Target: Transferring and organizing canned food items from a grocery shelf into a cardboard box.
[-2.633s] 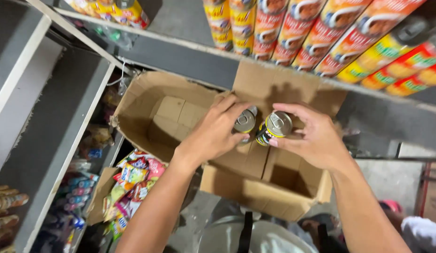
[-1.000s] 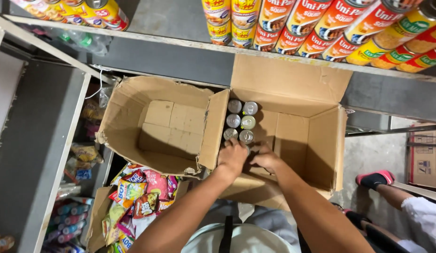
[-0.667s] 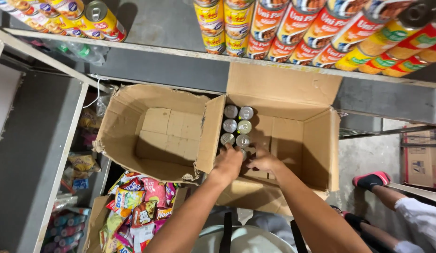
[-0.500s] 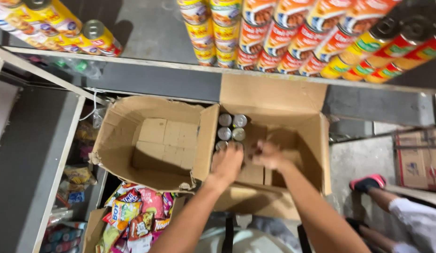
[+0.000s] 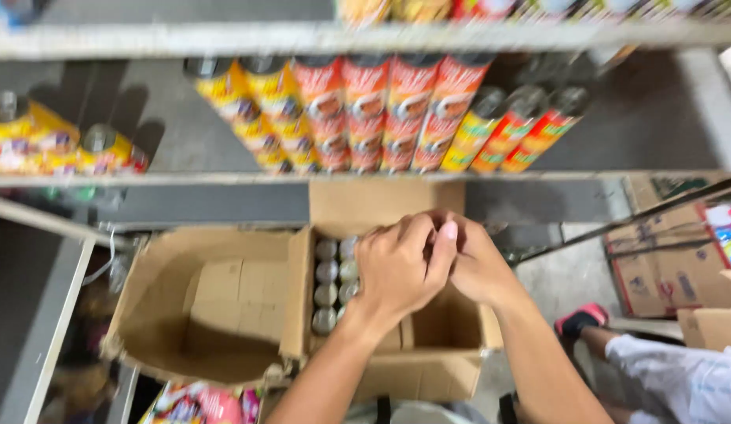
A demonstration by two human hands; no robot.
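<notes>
Lifting hands [image 5: 436, 263], cans [image 5: 327, 284], cardboard box [image 5: 397, 369]

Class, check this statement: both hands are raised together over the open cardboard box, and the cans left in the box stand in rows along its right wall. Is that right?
Not quite. In the head view the cans stand in rows along the box's left wall, not its right. The rest holds: the left hand and right hand are together above the open box.

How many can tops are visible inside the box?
7 cans: four in the left column, three in the right column beside it. The left hand may hide more.
</notes>
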